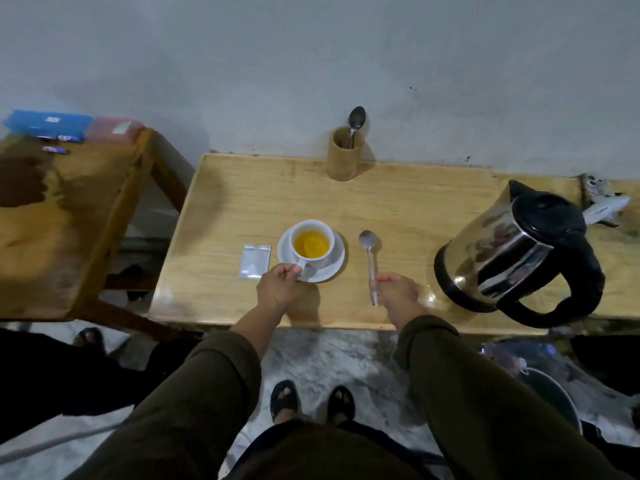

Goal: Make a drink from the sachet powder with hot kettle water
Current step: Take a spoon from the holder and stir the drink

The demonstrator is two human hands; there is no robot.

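Showing two spoons, one cup, one sachet, one kettle.

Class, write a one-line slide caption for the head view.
Left hand holds white cup of yellow drink; right hand grips metal spoon beside steel kettle.

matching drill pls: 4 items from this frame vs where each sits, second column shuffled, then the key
Items:
1. cup
2. sachet
3. kettle
4. wooden holder

Places:
A. at the table's back edge by the wall, with a spoon standing in it
B. on a white saucer, with yellow liquid inside
C. at the right end of the table
D. flat on the table, just left of the saucer

Pairs: 1-B, 2-D, 3-C, 4-A
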